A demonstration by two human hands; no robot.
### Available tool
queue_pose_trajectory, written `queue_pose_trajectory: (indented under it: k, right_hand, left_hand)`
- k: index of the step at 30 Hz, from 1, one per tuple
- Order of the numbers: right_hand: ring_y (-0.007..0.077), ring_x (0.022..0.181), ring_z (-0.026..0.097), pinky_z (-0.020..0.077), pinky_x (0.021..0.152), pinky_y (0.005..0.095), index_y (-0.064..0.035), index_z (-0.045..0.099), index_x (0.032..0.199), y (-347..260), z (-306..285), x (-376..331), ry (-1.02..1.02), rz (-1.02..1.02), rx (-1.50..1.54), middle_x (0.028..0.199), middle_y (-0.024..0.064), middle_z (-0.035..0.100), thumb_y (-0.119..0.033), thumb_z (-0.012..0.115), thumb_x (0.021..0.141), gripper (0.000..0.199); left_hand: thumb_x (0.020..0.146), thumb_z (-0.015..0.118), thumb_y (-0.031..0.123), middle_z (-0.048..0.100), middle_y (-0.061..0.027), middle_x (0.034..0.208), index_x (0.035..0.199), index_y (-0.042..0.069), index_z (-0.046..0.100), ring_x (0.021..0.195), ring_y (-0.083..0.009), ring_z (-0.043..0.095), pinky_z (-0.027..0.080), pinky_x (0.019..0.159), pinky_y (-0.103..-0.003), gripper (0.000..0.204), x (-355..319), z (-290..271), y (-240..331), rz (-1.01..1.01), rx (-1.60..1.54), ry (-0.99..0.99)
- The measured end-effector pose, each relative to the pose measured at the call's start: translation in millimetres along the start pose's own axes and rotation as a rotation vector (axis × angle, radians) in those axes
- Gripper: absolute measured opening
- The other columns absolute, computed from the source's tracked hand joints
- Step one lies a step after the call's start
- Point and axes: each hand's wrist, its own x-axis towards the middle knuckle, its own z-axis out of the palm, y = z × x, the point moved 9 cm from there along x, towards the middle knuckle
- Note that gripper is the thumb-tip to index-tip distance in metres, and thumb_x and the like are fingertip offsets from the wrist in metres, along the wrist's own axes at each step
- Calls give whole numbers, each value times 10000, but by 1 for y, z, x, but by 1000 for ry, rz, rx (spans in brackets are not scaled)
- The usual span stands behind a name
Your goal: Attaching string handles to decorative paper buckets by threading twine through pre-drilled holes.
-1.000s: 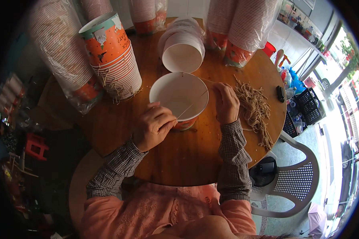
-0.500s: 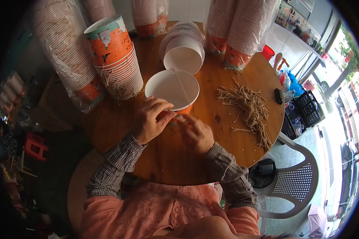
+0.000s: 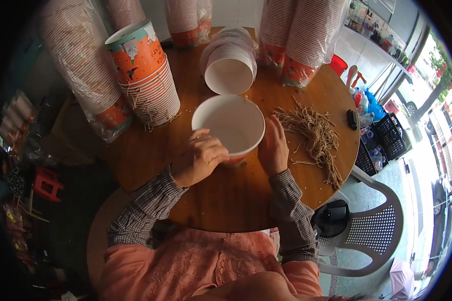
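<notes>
A paper bucket (image 3: 228, 124) with a white inside and an orange outer wall stands mouth up in front of me on the round wooden table (image 3: 221, 203). My left hand (image 3: 200, 158) is closed on its near left side, fingers curled at the rim. Along the bucket's right side rests my right hand (image 3: 273, 146), fingers stretched upward and slightly blurred; whether it touches the wall is hard to tell. A bit of twine (image 3: 251, 99) shows at the far right rim. Right of that hand lies a loose heap of brown twine (image 3: 314, 133).
A stack of orange buckets (image 3: 153, 90) with twine on them stands at the left. Plastic-wrapped bucket stacks (image 3: 83, 65) line the table's back and left. A wrapped stack lies sideways (image 3: 228, 75) behind my bucket. A black object (image 3: 352, 119) sits near the right edge, by a grey chair (image 3: 371, 223).
The bucket has shifted right and turned, and the twine that crossed its mouth no longer shows there. My right hand has moved from the near front up to its right side.
</notes>
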Motion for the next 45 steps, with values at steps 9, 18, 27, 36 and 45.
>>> queue_pose_trajectory:
  k: [9,18,27,36,45]
  right_hand:
    - [241,807,661,542,672,314,-6,584,1118,50,35,-28,-219,407,498,1043,156,642,-47,529,876,251]
    - [275,787,652,531,674,341,1,586,1077,22,37,-30,-320,318,425,1005,155,639,-59,545,864,225]
    - [297,804,645,519,695,355,-4,589,1054,17,51,-39,-439,327,449,966,162,646,-84,556,867,206]
    - [236,742,662,524,657,316,-14,619,1059,19,63,-47,-449,293,395,921,144,672,-99,582,881,201]
    - [284,766,673,517,683,351,-23,651,960,112,95,-14,-313,522,369,840,156,680,-122,576,852,165]
  left_hand:
    - [653,778,37,548,-35,830,813,75,682,821,-202,557,471,701,-320,190,2,-67,-36,-104,-16,253]
    - [944,575,186,584,10,777,931,49,631,680,-71,534,439,599,-191,148,23,-238,-243,-486,-932,659]
    - [916,589,125,582,-16,780,956,63,599,626,-97,525,415,491,-206,74,-77,-152,-346,-917,-1209,931]
    - [908,638,289,522,27,651,763,85,586,473,-53,422,317,415,-213,255,-108,-113,-295,-959,-759,662]
    - [931,585,201,603,-14,760,976,26,618,522,-50,522,412,445,-187,184,-96,60,-259,-877,-776,284]
